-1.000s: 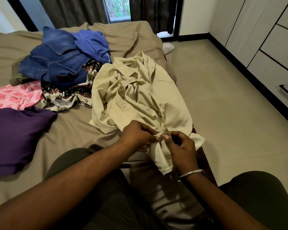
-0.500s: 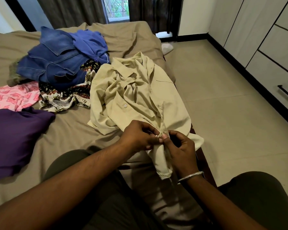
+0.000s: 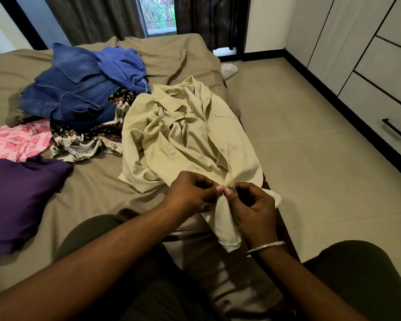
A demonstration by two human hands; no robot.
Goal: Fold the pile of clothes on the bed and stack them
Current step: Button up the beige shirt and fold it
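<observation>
Head view: left hand (image 3: 190,195) and right hand (image 3: 252,209) pinching the front edge of a beige shirt (image 3: 181,135), fingers (image 3: 218,188) curled and meeting on the cloth. Shirt spread on the bed (image 3: 97,193) just beyond the fingers, hem hanging below them. Unfolded pile of clothes (image 3: 79,96) farther off, left.

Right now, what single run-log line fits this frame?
stage: fastening front edge | item: crumpled beige button-up shirt | left hand: pinches shirt | right hand: pinches shirt | unfolded: blue denim jacket
</observation>
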